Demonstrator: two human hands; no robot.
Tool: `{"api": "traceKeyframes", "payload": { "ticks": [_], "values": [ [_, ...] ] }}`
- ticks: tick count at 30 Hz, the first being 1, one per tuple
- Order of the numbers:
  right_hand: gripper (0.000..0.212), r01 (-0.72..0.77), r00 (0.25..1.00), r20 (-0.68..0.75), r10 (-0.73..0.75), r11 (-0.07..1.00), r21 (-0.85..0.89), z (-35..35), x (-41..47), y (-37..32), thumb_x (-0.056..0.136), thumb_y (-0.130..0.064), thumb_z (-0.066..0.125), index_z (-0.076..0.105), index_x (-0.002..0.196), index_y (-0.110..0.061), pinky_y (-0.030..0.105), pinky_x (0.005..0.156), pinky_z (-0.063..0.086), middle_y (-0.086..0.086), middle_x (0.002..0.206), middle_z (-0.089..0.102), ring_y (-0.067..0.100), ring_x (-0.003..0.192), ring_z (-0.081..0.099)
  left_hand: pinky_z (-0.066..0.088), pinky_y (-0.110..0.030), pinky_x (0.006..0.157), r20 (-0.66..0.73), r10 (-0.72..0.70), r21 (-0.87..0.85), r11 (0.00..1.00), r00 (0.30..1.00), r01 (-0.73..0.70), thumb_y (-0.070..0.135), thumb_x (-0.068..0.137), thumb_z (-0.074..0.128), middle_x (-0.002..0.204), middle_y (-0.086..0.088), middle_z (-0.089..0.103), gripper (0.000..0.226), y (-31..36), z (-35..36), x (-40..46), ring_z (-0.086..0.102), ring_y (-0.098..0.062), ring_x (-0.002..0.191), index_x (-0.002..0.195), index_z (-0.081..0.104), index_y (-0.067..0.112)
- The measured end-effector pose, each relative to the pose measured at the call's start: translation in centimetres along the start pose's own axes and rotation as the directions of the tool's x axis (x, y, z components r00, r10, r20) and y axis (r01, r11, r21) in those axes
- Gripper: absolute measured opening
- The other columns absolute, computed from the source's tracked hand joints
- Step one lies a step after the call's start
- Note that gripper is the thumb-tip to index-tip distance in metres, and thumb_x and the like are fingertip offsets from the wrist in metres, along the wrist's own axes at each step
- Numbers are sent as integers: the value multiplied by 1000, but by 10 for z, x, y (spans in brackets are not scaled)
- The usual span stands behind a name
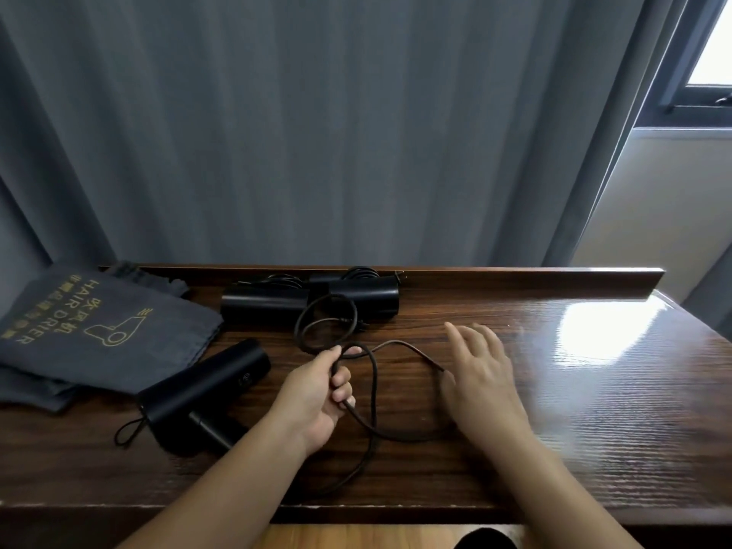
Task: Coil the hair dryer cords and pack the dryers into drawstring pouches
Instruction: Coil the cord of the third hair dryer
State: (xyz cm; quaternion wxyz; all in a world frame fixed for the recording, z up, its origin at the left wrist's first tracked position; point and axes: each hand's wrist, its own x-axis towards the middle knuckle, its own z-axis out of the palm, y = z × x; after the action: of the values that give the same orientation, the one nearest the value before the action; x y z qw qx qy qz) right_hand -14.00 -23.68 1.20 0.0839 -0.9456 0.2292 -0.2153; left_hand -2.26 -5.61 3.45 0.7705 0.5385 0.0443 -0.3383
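Observation:
A black hair dryer (206, 394) lies on the wooden table (554, 410) at front left, its dark cord (372, 390) trailing right in loose loops. My left hand (317, 398) grips the cord, with a small coil standing above its fingers. My right hand (479, 374) hovers over the cord's right bend, fingers spread and blurred; the cord runs under its thumb side. Two more black dryers (309, 303) with coiled cords lie at the table's back edge. Grey drawstring pouches (99, 334) printed "HAIR DRIER" are stacked at far left.
A raised wooden lip (515, 277) runs along the table's back, with grey curtains (317, 132) behind it. A window (709, 53) is at top right. The table's right half shows glare. The front edge is close to my body.

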Motion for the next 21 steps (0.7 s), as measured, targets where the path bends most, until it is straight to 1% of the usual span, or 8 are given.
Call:
{"api": "traceKeyframes", "payload": {
  "ticks": [2, 4, 7, 9, 10, 15, 18, 21],
  "values": [
    [71, 236, 971, 6, -237, 967, 100, -3, 1, -17, 91, -14, 62, 34, 155, -14, 30, 121, 16, 2, 154, 41, 20, 150, 22, 29, -29, 58, 50, 12, 45, 999, 999, -14, 23, 104, 47, 56, 2, 43, 31, -3, 4, -1, 31, -10, 45, 118, 67, 4],
    [70, 291, 946, 68, -318, 922, 257, -1, 3, -32, 93, -15, 59, 30, 157, -22, 18, 118, 12, -5, 155, 40, 9, 147, 25, 30, -29, 58, 114, 7, 109, 994, 993, -20, 22, 103, 49, 59, 1, 48, 29, -6, 7, -4, 34, -10, 46, 119, 66, 6],
    [45, 351, 928, 21, -373, 889, 293, 6, 8, -37, 97, -26, 58, 50, 141, -30, 29, 111, 37, -13, 127, 61, 7, 123, 51, 31, -28, 58, 187, 17, 167, 985, 982, -49, 20, 102, 51, 60, 1, 49, 24, -7, 8, -8, 34, -10, 48, 110, 69, 6],
    [22, 346, 937, -51, -347, 890, 298, 10, 11, -34, 97, -37, 56, 67, 114, -30, 38, 94, 48, -15, 103, 66, 10, 105, 55, 31, -29, 59, 210, 23, 163, 985, 977, -58, 17, 100, 54, 59, 1, 46, 16, -5, 7, -11, 33, -9, 47, 99, 68, 8],
    [24, 320, 947, -80, -311, 896, 306, 11, 13, -31, 97, -42, 53, 72, 106, -30, 38, 90, 49, -16, 98, 67, 10, 102, 54, 31, -29, 59, 211, 30, 133, 989, 977, -59, 14, 98, 56, 58, 2, 43, 10, -3, 6, -10, 32, -9, 47, 95, 65, 11],
    [20, 248, 963, -126, -237, 966, 74, 13, 16, 2, 87, -45, 66, 77, 82, -29, 45, 89, 47, -12, 86, 65, 24, 105, 54, 27, -30, 57, 152, 102, -77, 993, 983, -91, 4, 97, 49, 54, 4, 28, 20, 14, -8, -3, 27, -9, 43, 108, 66, 4],
    [12, 100, 983, -148, -104, 994, -34, 8, 19, 21, 81, -43, 75, 77, 75, -33, 47, 86, 44, -10, 79, 62, 27, 100, 51, 27, -30, 56, 170, 113, -95, 991, 979, -98, 14, 98, 50, 54, 4, 24, 20, 23, -13, -4, 22, -10, 44, 103, 66, 3],
    [8, 4, 997, -81, -14, 994, -113, 10, 21, 21, 84, -47, 74, 78, 83, -40, 44, 92, 38, -11, 88, 61, 23, 107, 40, 30, -30, 56, 167, 118, 27, 992, 979, -124, 26, 97, 60, 53, 4, 24, 21, 20, -10, -8, 22, -11, 46, 95, 70, 8]
  ]
}}
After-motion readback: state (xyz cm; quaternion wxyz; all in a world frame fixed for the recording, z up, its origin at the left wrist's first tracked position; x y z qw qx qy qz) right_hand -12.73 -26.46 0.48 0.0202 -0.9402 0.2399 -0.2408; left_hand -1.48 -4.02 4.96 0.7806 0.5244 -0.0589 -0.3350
